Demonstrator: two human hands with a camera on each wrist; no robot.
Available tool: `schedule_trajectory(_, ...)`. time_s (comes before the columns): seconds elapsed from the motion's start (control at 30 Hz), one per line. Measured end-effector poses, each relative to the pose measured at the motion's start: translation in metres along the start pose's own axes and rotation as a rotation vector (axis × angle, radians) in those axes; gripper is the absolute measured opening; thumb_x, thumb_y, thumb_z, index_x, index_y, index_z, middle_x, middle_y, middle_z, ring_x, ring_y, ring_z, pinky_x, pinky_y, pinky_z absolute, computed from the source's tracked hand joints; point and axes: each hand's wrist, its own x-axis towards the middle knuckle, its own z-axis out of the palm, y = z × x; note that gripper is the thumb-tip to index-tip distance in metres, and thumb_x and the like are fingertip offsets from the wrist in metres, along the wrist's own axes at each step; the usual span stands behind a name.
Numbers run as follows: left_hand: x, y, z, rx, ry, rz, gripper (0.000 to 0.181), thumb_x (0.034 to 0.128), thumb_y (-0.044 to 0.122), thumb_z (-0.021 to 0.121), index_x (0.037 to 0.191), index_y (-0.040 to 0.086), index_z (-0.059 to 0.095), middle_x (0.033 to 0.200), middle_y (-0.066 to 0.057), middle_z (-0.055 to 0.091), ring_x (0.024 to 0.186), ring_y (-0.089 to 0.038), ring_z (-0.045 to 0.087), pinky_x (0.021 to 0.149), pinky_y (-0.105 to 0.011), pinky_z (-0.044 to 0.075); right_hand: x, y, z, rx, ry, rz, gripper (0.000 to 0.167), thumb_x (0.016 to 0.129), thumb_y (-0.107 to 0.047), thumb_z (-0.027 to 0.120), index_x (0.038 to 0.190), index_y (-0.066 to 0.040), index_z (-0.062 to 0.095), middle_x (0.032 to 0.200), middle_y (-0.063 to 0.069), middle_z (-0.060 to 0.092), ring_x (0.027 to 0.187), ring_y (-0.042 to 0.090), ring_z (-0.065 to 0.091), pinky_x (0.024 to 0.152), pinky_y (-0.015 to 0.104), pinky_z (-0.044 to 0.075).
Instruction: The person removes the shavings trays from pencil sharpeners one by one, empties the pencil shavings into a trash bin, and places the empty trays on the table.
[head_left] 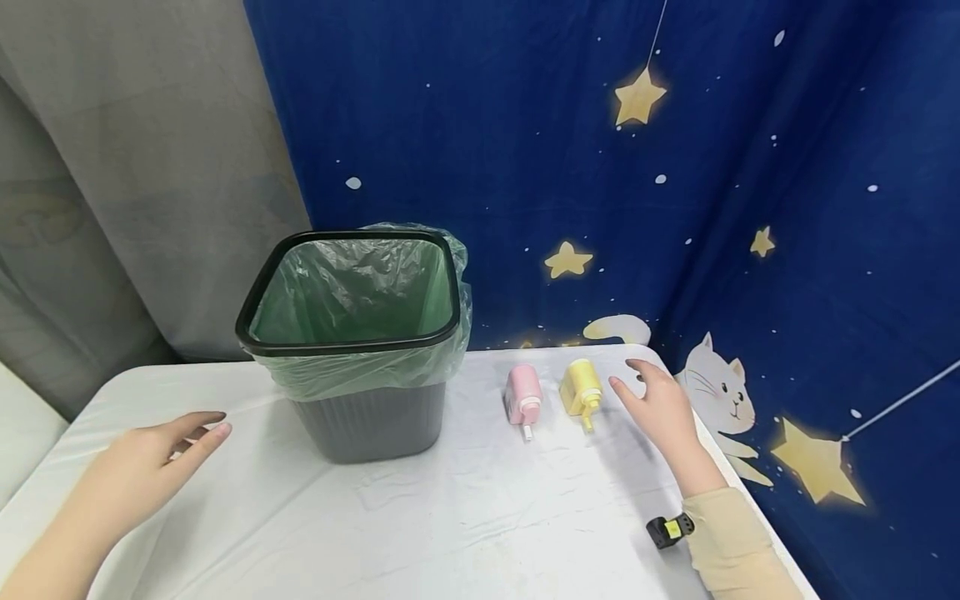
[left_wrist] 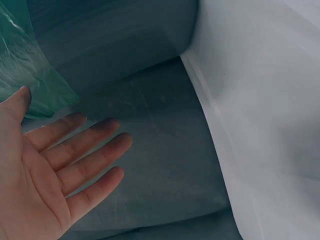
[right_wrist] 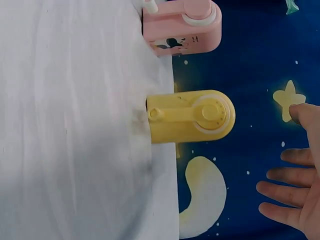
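Note:
A grey bin (head_left: 375,425) with a black rim stands at the left of the table, lined with a thin green plastic bag (head_left: 360,283). My left hand (head_left: 153,467) hovers left of the bin with loosely bent fingers and holds nothing; the left wrist view has its palm and spread fingers (left_wrist: 95,170). To the bin's right stand a pink pump bottle (head_left: 523,392) and a yellow pump bottle (head_left: 581,387), spouts toward me. Just right of the yellow one is my right hand (head_left: 662,408), fingers apart and touching neither bottle. Both bottles also appear in the right wrist view.
A white cloth (head_left: 465,517) covers the table. Behind it hangs a blue curtain (head_left: 487,125) with stars and a cat, beside a grey curtain (head_left: 150,150). A small black device (head_left: 670,529) sits at my right sleeve (head_left: 731,533).

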Motion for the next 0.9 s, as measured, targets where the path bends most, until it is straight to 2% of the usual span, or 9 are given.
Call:
schedule_trajectory(0.2, -0.003, 0.022, 0.003, 0.0, 0.01, 0.03, 0.037, 0.0959, 0.041, 0.055, 0.119, 0.013, 0.063, 0.09, 0.001, 0.069, 0.075, -0.015, 0.063, 0.057, -0.038, 0.045, 0.001, -0.006, 0.009, 0.029, 0.016, 0.022, 0.056, 0.09, -0.042, 0.064, 0.125, 0.0, 0.058, 0.119, 0.023, 0.061, 0.102, 0.038, 0.061, 0.082, 0.054, 0.047)
schedule_trajectory(0.37, -0.004, 0.033, 0.007, 0.005, 0.078, 0.096, 0.034, 0.0924, 0.037, 0.062, 0.118, 0.015, 0.064, 0.092, 0.005, 0.068, 0.072, -0.006, 0.061, 0.056, -0.035, 0.046, 0.002, -0.011, 0.015, 0.048, 0.006, 0.078, 0.057, 0.088, -0.042, 0.066, 0.125, 0.0, 0.058, 0.119, 0.023, 0.061, 0.103, 0.038, 0.061, 0.082, 0.054, 0.047)
schedule_trajectory(0.5, -0.006, 0.043, 0.008, 0.013, 0.119, 0.138, 0.033, 0.0902, 0.036, 0.065, 0.116, 0.016, 0.065, 0.097, 0.005, 0.069, 0.072, -0.007, 0.062, 0.056, -0.035, 0.047, 0.002, -0.015, 0.019, 0.058, -0.019, 0.142, 0.06, 0.087, -0.043, 0.066, 0.127, 0.0, 0.056, 0.121, 0.025, 0.059, 0.105, 0.039, 0.059, 0.084, 0.054, 0.047)
schedule_trajectory(0.6, -0.007, 0.05, 0.01, 0.017, 0.126, 0.156, 0.033, 0.0892, 0.036, 0.067, 0.116, 0.016, 0.066, 0.101, 0.005, 0.069, 0.075, -0.01, 0.065, 0.058, -0.035, 0.048, 0.002, -0.016, 0.022, 0.06, -0.036, 0.175, 0.063, 0.086, -0.044, 0.067, 0.129, 0.0, 0.055, 0.123, 0.026, 0.057, 0.107, 0.04, 0.058, 0.085, 0.054, 0.047)
schedule_trajectory(0.77, -0.007, 0.063, 0.013, -0.014, 0.079, 0.145, 0.036, 0.0888, 0.038, 0.067, 0.118, 0.016, 0.066, 0.095, 0.005, 0.069, 0.074, -0.016, 0.065, 0.06, -0.038, 0.049, 0.001, -0.015, 0.03, 0.068, -0.049, 0.206, 0.065, 0.086, -0.042, 0.068, 0.132, 0.001, 0.052, 0.126, 0.026, 0.055, 0.109, 0.041, 0.057, 0.086, 0.053, 0.047)
schedule_trajectory(0.83, -0.007, 0.067, 0.014, -0.025, 0.07, 0.144, 0.036, 0.0881, 0.038, 0.067, 0.117, 0.017, 0.066, 0.091, 0.006, 0.069, 0.072, -0.016, 0.064, 0.059, -0.038, 0.049, 0.0, -0.014, 0.033, 0.073, -0.055, 0.212, 0.067, 0.086, -0.043, 0.068, 0.133, 0.002, 0.05, 0.129, 0.026, 0.054, 0.11, 0.041, 0.057, 0.087, 0.053, 0.047)
schedule_trajectory(0.9, -0.008, 0.072, 0.017, -0.023, 0.09, 0.162, 0.035, 0.0866, 0.038, 0.069, 0.116, 0.018, 0.067, 0.09, 0.008, 0.069, 0.072, -0.013, 0.063, 0.058, -0.035, 0.048, 0.0, -0.014, 0.036, 0.085, -0.052, 0.211, 0.068, 0.085, -0.042, 0.069, 0.134, 0.002, 0.049, 0.13, 0.025, 0.053, 0.11, 0.041, 0.057, 0.087, 0.052, 0.047)
